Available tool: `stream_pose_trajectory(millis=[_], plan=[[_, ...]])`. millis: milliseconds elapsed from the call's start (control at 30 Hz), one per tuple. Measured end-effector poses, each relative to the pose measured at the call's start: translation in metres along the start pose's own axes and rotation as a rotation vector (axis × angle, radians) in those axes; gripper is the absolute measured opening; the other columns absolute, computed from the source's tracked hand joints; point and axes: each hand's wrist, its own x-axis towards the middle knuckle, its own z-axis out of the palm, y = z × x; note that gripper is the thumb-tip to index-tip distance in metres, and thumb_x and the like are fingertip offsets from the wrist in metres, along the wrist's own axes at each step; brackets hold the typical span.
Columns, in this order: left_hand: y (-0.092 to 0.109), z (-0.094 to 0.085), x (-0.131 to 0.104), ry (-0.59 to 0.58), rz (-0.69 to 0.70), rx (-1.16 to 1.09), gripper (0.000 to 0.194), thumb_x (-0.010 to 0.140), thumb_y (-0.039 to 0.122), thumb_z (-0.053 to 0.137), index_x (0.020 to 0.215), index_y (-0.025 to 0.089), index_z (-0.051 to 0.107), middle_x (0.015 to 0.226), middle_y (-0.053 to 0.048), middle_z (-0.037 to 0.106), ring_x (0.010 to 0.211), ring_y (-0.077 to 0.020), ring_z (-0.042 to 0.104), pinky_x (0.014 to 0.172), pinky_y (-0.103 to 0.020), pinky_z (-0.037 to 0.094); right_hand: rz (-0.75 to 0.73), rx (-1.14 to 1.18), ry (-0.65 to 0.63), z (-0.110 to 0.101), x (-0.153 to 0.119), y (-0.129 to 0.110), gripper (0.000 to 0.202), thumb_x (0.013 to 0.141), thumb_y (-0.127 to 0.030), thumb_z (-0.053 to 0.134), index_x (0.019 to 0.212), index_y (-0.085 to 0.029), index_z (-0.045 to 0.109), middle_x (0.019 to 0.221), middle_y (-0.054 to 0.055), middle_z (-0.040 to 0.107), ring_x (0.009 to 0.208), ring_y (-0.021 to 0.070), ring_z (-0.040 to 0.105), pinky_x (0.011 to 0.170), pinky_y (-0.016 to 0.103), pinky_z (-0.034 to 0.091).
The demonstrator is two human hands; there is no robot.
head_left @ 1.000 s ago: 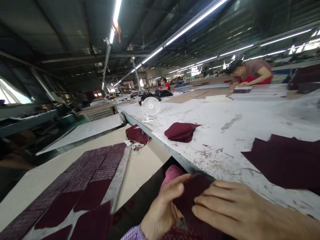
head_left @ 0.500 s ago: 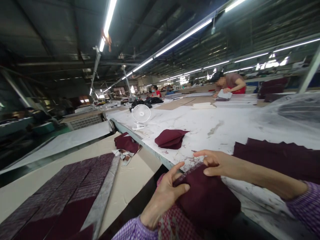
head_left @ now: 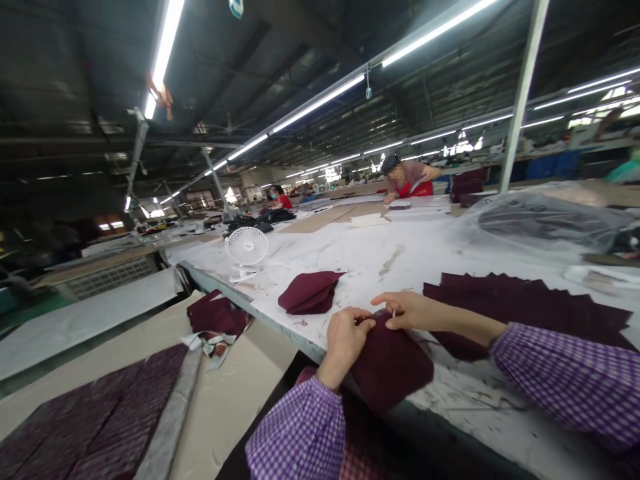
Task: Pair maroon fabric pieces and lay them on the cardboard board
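With the cloth [head_left: 395,370] as the centre of the clock, the left hand [head_left: 345,340] is at about 10, its thumb and forefinger closed in a pinch on the upper edge. The right hand [head_left: 417,312], at 1, pinches the same edge just beside it, thumb tip against fingertip. Both wrists come out of purple checked sleeves [head_left: 303,427]. The cloth, maroon, is held between the two hands at the near edge of the white table [head_left: 360,253], its lower part hanging across that edge.

A maroon pile [head_left: 307,295] lies on the table at 10, and farther out the same way stands a white fan [head_left: 247,246] with a mark at its hub, too small to read. Between 2 and 3 lies a dark maroon stack [head_left: 525,307] with a jagged far edge. Beyond it, at 2, is a clear bag [head_left: 550,220]; it may bear faint printing, but glare and creases hide any words. A co-worker in red [head_left: 415,183] leans over the table at 12. Toward 9, maroon panels [head_left: 115,407] lie in rows.
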Motion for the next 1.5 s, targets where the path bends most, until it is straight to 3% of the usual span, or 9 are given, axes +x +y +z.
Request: stream_pose_trajectory(millis=[100,167,300,467,867,1033,1133,1233,1500], plan=[[-0.002,0.012,0.004,0.038,0.082,0.209,0.023,0.077,0.016,0.060,0.094,0.024,0.073,0.092,-0.005,0.067,0.092,-0.0219,0.058,0.082,-0.032,0.042,-0.057,-0.320,0.094,-0.004,0.001,0.015,0.044,0.072,-0.015,0.053,0.116,-0.015,0.058,0.082,0.004,0.069,0.075,0.0173,0.060,0.071,0.027,0.044],[-0.004,0.014,0.005,0.017,0.121,0.255,0.024,0.078,0.016,0.059,0.096,0.026,0.073,0.093,-0.005,0.066,0.095,-0.0219,0.057,0.083,-0.031,0.041,-0.078,-0.411,0.143,-0.008,0.000,0.020,0.036,0.077,-0.016,0.050,0.111,-0.015,0.062,0.089,0.008,0.070,0.081,0.0192,0.062,0.074,0.028,0.044],[-0.007,0.013,0.006,0.004,0.119,0.209,0.022,0.079,0.018,0.060,0.095,0.027,0.073,0.092,-0.003,0.067,0.093,-0.0204,0.058,0.082,-0.030,0.041,-0.183,-0.467,0.122,-0.013,-0.001,0.017,0.029,0.082,-0.018,0.046,0.099,-0.016,0.069,0.098,0.009,0.069,0.084,0.0194,0.063,0.074,0.028,0.044],[-0.009,0.012,0.007,0.005,0.104,0.185,0.022,0.077,0.016,0.062,0.094,0.027,0.073,0.092,-0.003,0.068,0.093,-0.0215,0.058,0.083,-0.031,0.041,-0.264,-0.507,0.072,-0.008,0.004,0.007,0.026,0.082,-0.015,0.045,0.094,-0.015,0.069,0.092,0.009,0.068,0.079,0.0180,0.061,0.072,0.026,0.043],[-0.008,0.012,0.006,0.006,0.097,0.225,0.024,0.078,0.017,0.061,0.095,0.028,0.073,0.092,-0.004,0.068,0.093,-0.0220,0.058,0.081,-0.031,0.041,-0.257,-0.600,0.033,-0.007,0.005,-0.002,0.018,0.079,-0.013,0.046,0.082,-0.015,0.064,0.083,0.008,0.065,0.074,0.0165,0.057,0.070,0.025,0.041],[-0.011,0.010,0.008,0.007,0.105,0.188,0.022,0.081,0.024,0.059,0.099,0.024,0.072,0.093,-0.006,0.069,0.089,-0.0217,0.060,0.080,-0.032,0.042,-0.295,-0.694,0.061,-0.003,0.004,0.003,0.020,0.086,-0.016,0.042,0.083,-0.015,0.062,0.084,0.007,0.063,0.073,0.0165,0.056,0.066,0.026,0.038],[-0.014,0.006,0.010,0.000,0.103,0.163,0.022,0.081,0.020,0.058,0.098,0.021,0.073,0.093,-0.006,0.070,0.087,-0.0203,0.061,0.080,-0.030,0.043,-0.322,-0.742,0.064,-0.003,0.003,0.005,0.021,0.088,-0.017,0.041,0.084,-0.015,0.061,0.085,0.007,0.062,0.072,0.0157,0.056,0.064,0.026,0.037],[-0.015,0.005,0.010,-0.023,0.146,0.219,0.024,0.079,0.012,0.058,0.093,0.023,0.074,0.090,-0.004,0.069,0.088,-0.0192,0.060,0.080,-0.029,0.042,-0.358,-0.783,0.059,-0.004,0.003,0.008,0.021,0.090,-0.016,0.041,0.084,-0.015,0.061,0.085,0.007,0.061,0.074,0.0152,0.056,0.064,0.025,0.036],[-0.017,0.009,0.004,-0.028,0.354,0.501,0.030,0.088,0.015,0.045,0.091,0.024,0.074,0.084,-0.005,0.061,0.086,-0.0196,0.054,0.075,-0.029,0.041,-0.534,-1.056,0.097,0.007,0.001,0.017,0.018,0.089,-0.007,0.043,0.086,-0.015,0.060,0.085,0.006,0.059,0.074,0.0156,0.053,0.058,0.026,0.035]])
